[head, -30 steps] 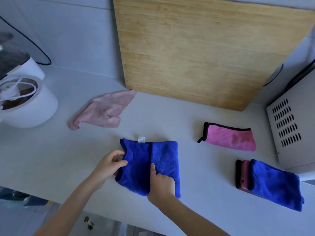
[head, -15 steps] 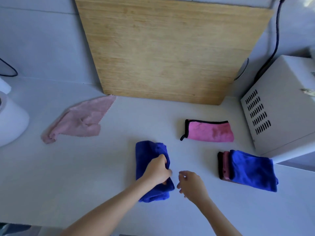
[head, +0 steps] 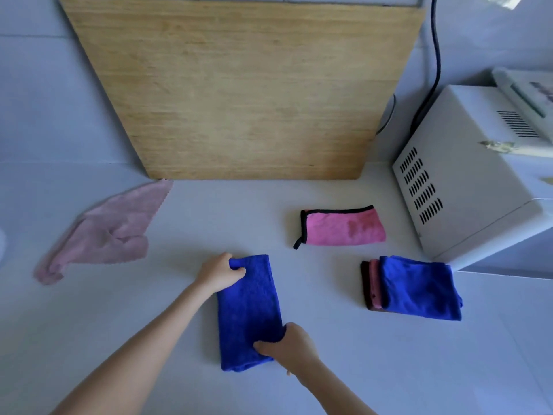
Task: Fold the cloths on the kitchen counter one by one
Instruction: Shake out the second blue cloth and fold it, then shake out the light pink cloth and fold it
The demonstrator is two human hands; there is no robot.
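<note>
A blue cloth, folded into a narrow strip, lies lengthwise on the white counter in front of me. My left hand pinches its far left corner. My right hand grips its near right corner. An unfolded pale pink cloth lies crumpled at the left. A bright pink cloth with black trim lies folded at the right. Nearer, a stack of folded cloths has a blue one on top of pink and dark ones.
A large wooden cutting board leans against the tiled wall behind the cloths. A white microwave stands at the right with a black cable running up the wall. The edge of a white appliance shows at the far left.
The blue cloth has been folded over from a wide rectangle into a narrow strip. My left hand moved to its far corner and my right hand took its near corner. The view shifted right.
</note>
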